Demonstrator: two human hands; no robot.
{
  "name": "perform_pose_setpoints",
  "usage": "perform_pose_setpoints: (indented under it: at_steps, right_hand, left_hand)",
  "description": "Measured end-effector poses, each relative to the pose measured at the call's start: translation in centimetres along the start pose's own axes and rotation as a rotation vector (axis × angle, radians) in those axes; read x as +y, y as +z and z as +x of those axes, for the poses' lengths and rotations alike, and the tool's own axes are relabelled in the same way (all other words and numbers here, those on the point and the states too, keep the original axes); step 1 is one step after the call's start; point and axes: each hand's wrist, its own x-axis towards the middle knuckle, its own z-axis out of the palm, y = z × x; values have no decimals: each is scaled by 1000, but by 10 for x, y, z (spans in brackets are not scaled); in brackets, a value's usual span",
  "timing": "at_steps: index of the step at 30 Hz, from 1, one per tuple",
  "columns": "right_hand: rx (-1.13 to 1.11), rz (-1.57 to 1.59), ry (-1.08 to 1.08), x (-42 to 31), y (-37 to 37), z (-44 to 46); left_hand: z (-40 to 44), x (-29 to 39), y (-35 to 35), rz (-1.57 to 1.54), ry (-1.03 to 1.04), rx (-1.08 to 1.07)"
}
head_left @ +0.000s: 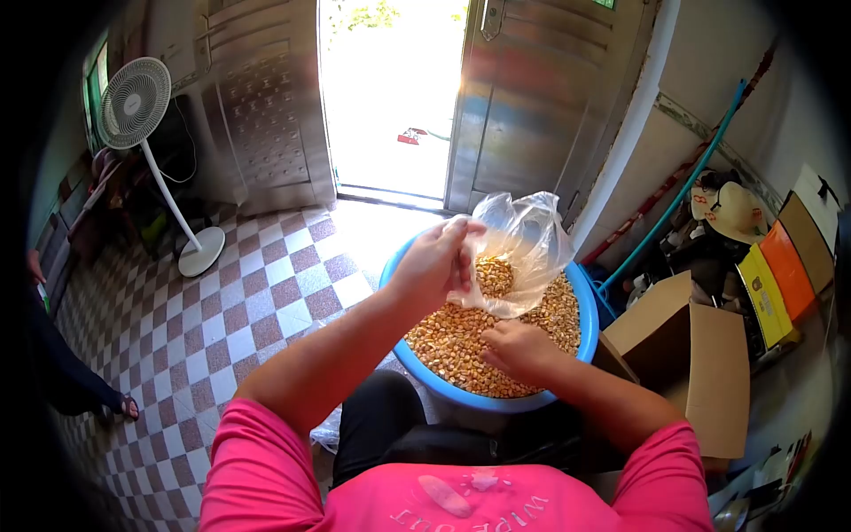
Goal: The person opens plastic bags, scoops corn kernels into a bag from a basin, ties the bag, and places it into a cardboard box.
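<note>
Tiled floor (292, 266), plastic bag (537, 253) mouth upward

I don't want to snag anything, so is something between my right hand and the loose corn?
Nothing visible: your right hand is down at the loose corn. The plastic bag, gripped by your left hand, lies just beyond.

right grip (520, 352): fingertips unclear | shirt (461, 501): cut below | doorway (390, 97): top cut
</note>
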Motion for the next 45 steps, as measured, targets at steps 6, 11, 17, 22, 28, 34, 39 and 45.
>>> perform_pose_setpoints:
  at_steps: [6, 11, 17, 22, 28, 34, 39, 45]
  right_hand:
    - [-159, 19, 145, 1, 37, -7]
    - [-238, 27, 185, 5, 32, -12]
    - [-128, 327, 160, -27, -34, -7]
    - [87, 715, 294, -24, -55, 45]
    - [-67, 1294, 934, 28, -29, 92]
    - [3, 1278, 1103, 48, 1, 104]
    - [47, 705, 438, 41, -6, 71]
    - [237, 313, -189, -32, -37, 25]
  left_hand:
    - [-33, -35, -9, 23, 28, 38]
    - [-37, -56, -8, -23, 31, 59]
    - [-42, -64, -8, 33, 98, 77]
    - [-49, -62, 0, 21, 135, 74]
    - [-55, -61, -1, -34, 142, 48]
    - [-50, -64, -6, -157, 104, 70]
    - [-49, -60, -6, -211, 82, 72]
    - [-48, -62, -13, -218, 115, 110]
